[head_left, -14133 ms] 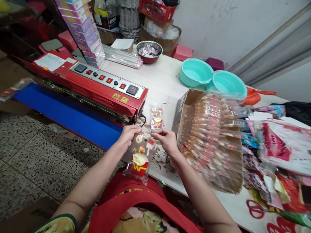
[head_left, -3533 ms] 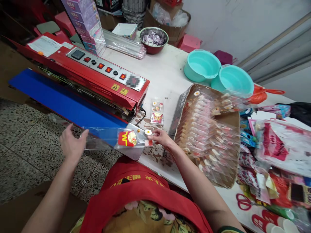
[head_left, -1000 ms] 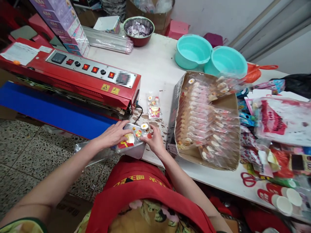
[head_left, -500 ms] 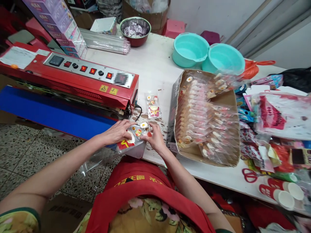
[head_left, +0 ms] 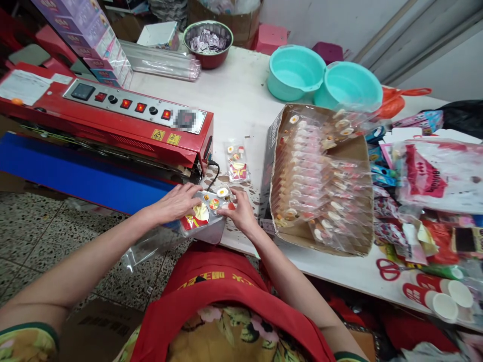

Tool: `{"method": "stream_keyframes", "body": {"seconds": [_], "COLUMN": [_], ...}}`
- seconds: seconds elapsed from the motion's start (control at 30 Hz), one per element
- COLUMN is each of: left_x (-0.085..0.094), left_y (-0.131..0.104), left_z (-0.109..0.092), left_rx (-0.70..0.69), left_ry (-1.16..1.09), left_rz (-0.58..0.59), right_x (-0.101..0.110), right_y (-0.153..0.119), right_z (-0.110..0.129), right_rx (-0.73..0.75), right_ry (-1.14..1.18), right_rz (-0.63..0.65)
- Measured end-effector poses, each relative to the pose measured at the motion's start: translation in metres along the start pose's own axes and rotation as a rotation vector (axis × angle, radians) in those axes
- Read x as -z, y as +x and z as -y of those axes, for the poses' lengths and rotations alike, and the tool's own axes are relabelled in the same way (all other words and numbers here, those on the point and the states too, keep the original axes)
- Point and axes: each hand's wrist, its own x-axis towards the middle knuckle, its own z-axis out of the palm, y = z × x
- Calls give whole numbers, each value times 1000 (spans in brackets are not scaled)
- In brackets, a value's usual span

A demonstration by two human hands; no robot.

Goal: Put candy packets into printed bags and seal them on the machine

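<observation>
Packet (head_left: 207, 208) now has left hand (head_left: 177, 202) at fries (head_left: 201, 213).

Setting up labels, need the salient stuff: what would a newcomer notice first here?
Probably the red machine on the left, with a blue belt along its near side. Just off its right end, both hands (left hand, right hand) are on a clear pack of food-shaped pieces. To their right sits a cardboard box crowded with clear packets, two turquoise basins behind it.
</observation>
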Motion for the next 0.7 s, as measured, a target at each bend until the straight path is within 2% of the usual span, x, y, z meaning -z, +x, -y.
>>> {"method": "stream_keyframes", "body": {"seconds": [0.27,0.43,0.57,0.7], "left_x": [4,3,-3,-5], "left_y": [3,3,2,13], "left_z": [2,6,5,-2], "left_rx": [-35,-140,-146,-94], "left_ry": [-79,-64,-79,-137], "left_rz": [-11,-43,-123,-261], "right_x": [1,3,6,7], "right_y": [2,2,1,-3], "right_z": [-3,-2,0,6], "right_rx": [27,23,89,206], "right_ry": [20,1,-25,-36], "right_rz": [3,16,30,80]}}
